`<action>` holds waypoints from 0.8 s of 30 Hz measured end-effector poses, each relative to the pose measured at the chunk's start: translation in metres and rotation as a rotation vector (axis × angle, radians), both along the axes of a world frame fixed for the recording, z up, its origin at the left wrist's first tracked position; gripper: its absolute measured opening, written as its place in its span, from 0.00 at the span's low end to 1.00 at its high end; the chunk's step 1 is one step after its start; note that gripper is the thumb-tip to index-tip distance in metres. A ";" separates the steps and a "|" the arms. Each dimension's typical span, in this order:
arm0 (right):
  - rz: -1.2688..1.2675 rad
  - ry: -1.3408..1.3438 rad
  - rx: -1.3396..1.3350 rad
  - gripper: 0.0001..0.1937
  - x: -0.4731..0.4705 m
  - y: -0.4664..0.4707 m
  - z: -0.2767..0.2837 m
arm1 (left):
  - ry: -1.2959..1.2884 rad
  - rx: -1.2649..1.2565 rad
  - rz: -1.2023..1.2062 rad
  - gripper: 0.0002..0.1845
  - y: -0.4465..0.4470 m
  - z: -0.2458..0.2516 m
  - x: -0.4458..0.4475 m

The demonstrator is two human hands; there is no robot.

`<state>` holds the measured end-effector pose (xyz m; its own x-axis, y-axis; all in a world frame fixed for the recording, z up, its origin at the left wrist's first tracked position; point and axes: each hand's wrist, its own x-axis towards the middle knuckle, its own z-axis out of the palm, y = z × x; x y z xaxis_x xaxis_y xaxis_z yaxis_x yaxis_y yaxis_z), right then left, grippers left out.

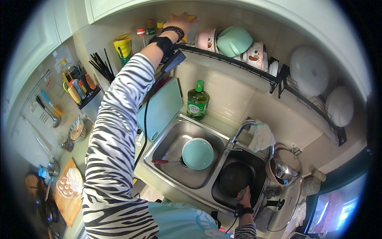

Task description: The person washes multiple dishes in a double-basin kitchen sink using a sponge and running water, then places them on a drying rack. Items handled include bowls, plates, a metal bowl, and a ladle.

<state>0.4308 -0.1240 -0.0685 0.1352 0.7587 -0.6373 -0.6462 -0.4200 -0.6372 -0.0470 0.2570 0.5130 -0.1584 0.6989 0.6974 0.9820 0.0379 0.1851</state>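
My left hand [178,23] reaches up to the left end of the black wall rack [226,57], at a yellow and pale packet [192,28]. Its fingers are partly hidden, so I cannot tell whether they grip the packet. Low in the right sink basin, my right hand [246,197] holds a greyish scouring pad [240,194] at the near edge of a dark round pan [236,179]. A pale green bowl [198,154] sits in the left steel basin [170,140], over part of a utensil with a red handle [159,162].
Bowls and a green mug [234,41] crowd the rack. Green dish soap [197,101] stands behind the sink beside a blue cutting board [162,109]. The faucet [235,137] rises between the basins, near a hanging white cloth [261,136]. Pots [286,164] stand right; a knife block [89,98] stands left.
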 end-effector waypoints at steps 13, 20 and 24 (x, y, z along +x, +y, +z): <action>-0.105 -0.118 -0.042 0.22 -0.018 -0.007 0.027 | 0.182 -0.142 -0.219 0.26 -0.009 -0.025 0.006; -0.099 -0.083 -0.099 0.21 -0.019 0.000 0.026 | -1.029 0.014 -0.429 0.19 -0.143 -0.377 0.016; -0.094 -0.103 -0.111 0.21 -0.022 0.002 0.033 | -1.514 -0.683 0.087 0.22 -0.202 -0.619 0.042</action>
